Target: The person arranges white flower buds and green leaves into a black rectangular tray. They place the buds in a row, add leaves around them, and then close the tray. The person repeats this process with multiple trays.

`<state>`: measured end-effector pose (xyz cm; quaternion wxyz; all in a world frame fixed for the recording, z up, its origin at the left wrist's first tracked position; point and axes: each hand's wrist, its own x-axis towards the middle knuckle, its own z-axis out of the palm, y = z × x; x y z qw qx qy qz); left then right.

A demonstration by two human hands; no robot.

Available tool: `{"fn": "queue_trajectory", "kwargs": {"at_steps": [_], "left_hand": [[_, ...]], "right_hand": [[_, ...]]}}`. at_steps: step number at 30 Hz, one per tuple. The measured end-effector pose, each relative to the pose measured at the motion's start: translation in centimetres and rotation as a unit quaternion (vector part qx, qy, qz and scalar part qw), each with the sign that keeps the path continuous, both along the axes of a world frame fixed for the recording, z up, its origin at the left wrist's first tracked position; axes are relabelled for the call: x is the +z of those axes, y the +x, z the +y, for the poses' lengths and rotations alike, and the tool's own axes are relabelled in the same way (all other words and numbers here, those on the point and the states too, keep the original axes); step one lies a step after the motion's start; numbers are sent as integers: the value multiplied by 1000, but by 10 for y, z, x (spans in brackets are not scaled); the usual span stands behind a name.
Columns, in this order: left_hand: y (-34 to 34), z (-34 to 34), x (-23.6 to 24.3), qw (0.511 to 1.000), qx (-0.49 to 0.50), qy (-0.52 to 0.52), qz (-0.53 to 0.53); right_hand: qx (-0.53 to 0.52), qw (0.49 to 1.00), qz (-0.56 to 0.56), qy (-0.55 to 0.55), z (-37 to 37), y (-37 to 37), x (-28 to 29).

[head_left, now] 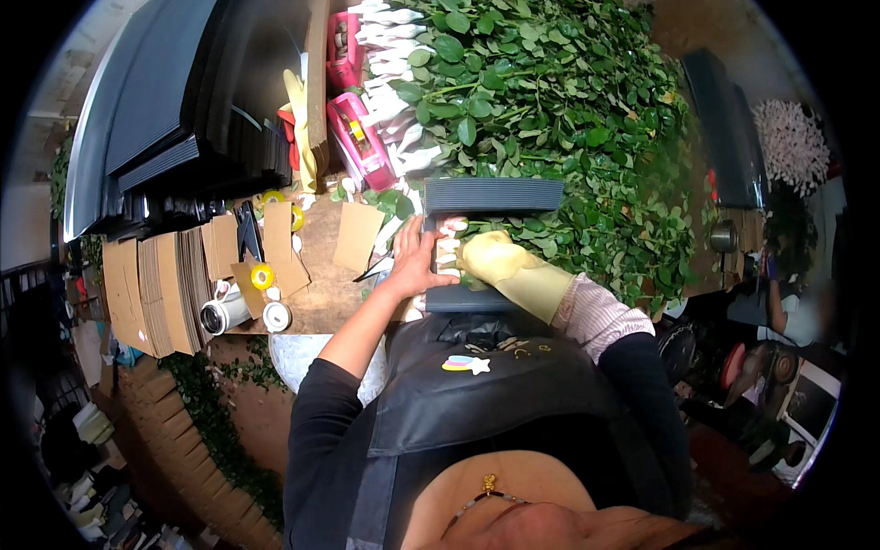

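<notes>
Row of small white-and-pink flower heads (447, 246) lies between two dark grey corrugated flaps (495, 195) on brown wooden worktop (321, 312). Bare left hand (414, 263) spreads fingers and thumb along row's left side, clenching nothing, likely keeping heads level. Right hand in pale yellow rubber glove (492, 258) sits just beside row, perhaps steadying stems; fingers hidden, so cannot tell its grip.

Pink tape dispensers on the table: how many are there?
2. The nearer dispenser lies right of the upright cardboard; the farther dispenser is just beyond it, at the top of the picture. Others could be hidden under the leafy stems.
</notes>
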<state>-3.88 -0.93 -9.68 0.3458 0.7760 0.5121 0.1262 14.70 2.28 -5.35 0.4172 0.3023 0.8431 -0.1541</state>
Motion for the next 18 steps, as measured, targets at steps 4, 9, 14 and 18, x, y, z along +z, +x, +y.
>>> {"fn": "queue_trajectory", "kwargs": {"at_steps": [4, 9, 14, 18], "left_hand": [[-2, -1, 0, 1000, 15, -9, -24], [-2, 2, -11, 996, 54, -22, -72], [-2, -9, -7, 995, 75, 33, -63], [1, -6, -4, 995, 62, 47, -61]], "right_hand": [[-48, 996, 65, -43, 5, 3, 29], [-194, 974, 80, -87, 12, 1, 60], [-320, 943, 76, -46, 22, -3, 111], [-225, 974, 38, -17, 23, 12, 20]]}}
